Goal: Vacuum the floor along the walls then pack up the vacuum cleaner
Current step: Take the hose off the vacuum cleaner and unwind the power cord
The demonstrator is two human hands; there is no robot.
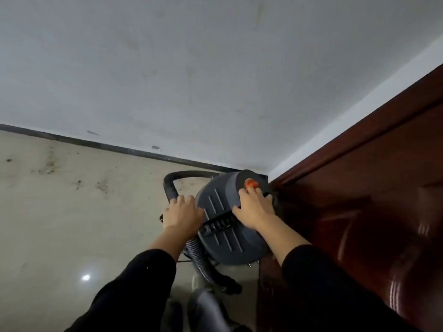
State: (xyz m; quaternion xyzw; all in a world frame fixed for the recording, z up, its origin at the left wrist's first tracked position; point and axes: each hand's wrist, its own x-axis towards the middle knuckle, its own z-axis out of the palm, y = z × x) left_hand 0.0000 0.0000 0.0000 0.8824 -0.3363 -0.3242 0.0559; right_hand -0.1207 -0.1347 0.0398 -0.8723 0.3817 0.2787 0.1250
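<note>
Both hands were on the one vacuum cleaner (225, 212). Right hand (255, 208) clasped the far right side of its grey domed lid, fingers bent over the rim, the index tip just beside the single orange knob (250, 183). Left hand (183, 213) lay against the lid's left edge, fingers curled over the one black hose (171, 185), which looped up and round behind the body. One ribbed carry handle (219, 224) ran across the lid between the two hands. The vacuum cleaner stood on the floor (60, 224) in the corner, touching or nearly touching the one red-brown door (359, 212) on its right and close to the white wall (191, 68) behind. One dark skirting (107, 147) ran along the wall's foot. Several patches of dirt speckled the beige floor to the left. Two black sleeves (134, 283) covered the forearms
</note>
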